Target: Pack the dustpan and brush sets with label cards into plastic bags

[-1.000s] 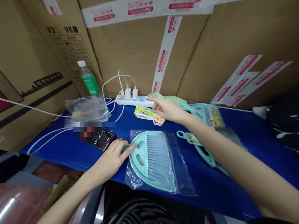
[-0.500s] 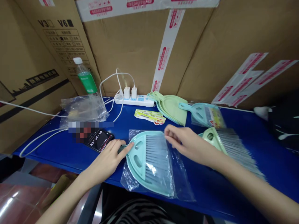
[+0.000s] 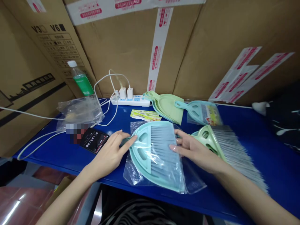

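Note:
A light blue dustpan (image 3: 153, 178) lies in a clear plastic bag (image 3: 195, 179), with a matching hand brush (image 3: 161, 150) nested on it, bristles to the right. My left hand (image 3: 113, 150) is closed on the handle end, its thumb over the plastic. Opposite, my right hand (image 3: 191, 149) pinches the dustpan's right edge through the bag, thumb on top and fingers partly hidden beneath. Just past my right wrist is a green hand brush (image 3: 207, 139) with long grey bristles, partly covered by my forearm.
Behind are stacked green and blue dustpans (image 3: 172, 107), a bagged blue brush (image 3: 197, 111) and printed label strips (image 3: 145, 115). To the left are a phone (image 3: 93, 140), crumpled plastic bags (image 3: 79, 112), a bottle (image 3: 82, 82) and a power strip (image 3: 131, 100) with cables. Cardboard boxes (image 3: 131, 50) wall the blue table (image 3: 70, 156).
My right hand has gone from hovering at the dustpan's upper right corner to gripping its right edge. The bagged set has shifted slightly right and up; my left hand stays on the handle.

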The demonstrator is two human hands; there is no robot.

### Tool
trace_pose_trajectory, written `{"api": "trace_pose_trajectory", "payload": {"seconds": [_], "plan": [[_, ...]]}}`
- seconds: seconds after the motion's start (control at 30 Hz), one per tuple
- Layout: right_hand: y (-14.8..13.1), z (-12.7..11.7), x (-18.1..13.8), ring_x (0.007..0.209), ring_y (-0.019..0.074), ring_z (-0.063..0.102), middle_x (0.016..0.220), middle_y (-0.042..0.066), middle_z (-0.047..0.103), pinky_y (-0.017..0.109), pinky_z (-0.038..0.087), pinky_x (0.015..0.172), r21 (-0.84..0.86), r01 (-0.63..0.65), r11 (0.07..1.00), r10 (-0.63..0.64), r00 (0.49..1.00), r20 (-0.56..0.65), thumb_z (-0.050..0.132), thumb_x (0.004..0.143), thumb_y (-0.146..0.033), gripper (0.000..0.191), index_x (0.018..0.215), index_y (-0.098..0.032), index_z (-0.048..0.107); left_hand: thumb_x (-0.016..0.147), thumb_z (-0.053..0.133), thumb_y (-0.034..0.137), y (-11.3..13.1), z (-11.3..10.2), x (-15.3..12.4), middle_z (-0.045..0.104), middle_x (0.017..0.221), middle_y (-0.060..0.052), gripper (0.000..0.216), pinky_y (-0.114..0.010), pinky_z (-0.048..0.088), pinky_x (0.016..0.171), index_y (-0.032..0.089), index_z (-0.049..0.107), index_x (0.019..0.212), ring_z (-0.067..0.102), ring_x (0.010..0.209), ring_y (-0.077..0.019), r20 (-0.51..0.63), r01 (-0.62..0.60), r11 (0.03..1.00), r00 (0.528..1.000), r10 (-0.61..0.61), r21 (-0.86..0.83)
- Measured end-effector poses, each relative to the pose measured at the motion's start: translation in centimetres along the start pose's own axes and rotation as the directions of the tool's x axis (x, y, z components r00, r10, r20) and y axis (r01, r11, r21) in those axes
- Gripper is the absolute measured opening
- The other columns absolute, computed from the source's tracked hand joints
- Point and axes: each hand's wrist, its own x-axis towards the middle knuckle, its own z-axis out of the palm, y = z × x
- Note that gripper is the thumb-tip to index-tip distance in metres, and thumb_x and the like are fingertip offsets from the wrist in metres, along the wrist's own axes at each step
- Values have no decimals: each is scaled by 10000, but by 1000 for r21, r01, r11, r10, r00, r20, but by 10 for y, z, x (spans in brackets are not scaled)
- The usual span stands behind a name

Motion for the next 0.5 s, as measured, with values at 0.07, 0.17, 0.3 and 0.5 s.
{"api": "trace_pose_trajectory", "payload": {"seconds": [0.07, 0.17, 0.3, 0.5], "plan": [[0, -1, -2, 871, 226, 691, 1022, 68, 718, 367, 561, 723, 27, 13, 1000, -11, 999, -40, 739, 723, -563, 657, 1232, -246, 473, 915, 387, -11, 5, -1, 3, 621, 1114, -102, 449, -449, 505, 990, 183, 544, 1288, 562, 1151, -220, -84, -31, 999, 996, 32, 7], [-1, 0, -2, 911, 240, 698, 1087, 88, 719, 370, 569, 735, 56, 29, 998, -26, 998, -59, 745, 716, -572, 716, 1289, -254, 457, 947, 455, 65, 14, -4, 5, 693, 1045, -38, 315, -378, 481, 1025, 209, 635, 1161, 600, 1102, -169, -184, -163, 987, 970, 157, -17], [-4, 1, -1, 982, 268, 691, 1136, 108, 715, 402, 568, 785, 46, 73, 996, -71, 997, -38, 743, 714, -576, 751, 1331, -259, 457, 978, 434, 116, 16, -11, -1, 756, 973, 22, 280, -261, 510, 918, 194, 689, 1066, 645, 960, -114, -282, -298, 954, 913, 295, 33], [-10, -10, -4, 1045, 289, 673, 1139, 110, 721, 437, 554, 849, 44, 114, 993, -104, 977, -185, 751, 701, -573, 658, 1224, -257, 506, 940, 489, 86, -34, -40, -42, 757, 1038, 22, 378, -324, 536, 889, 282, 618, 1236, 673, 1026, -169, -184, 37, 994, 983, -18, 102]]}}
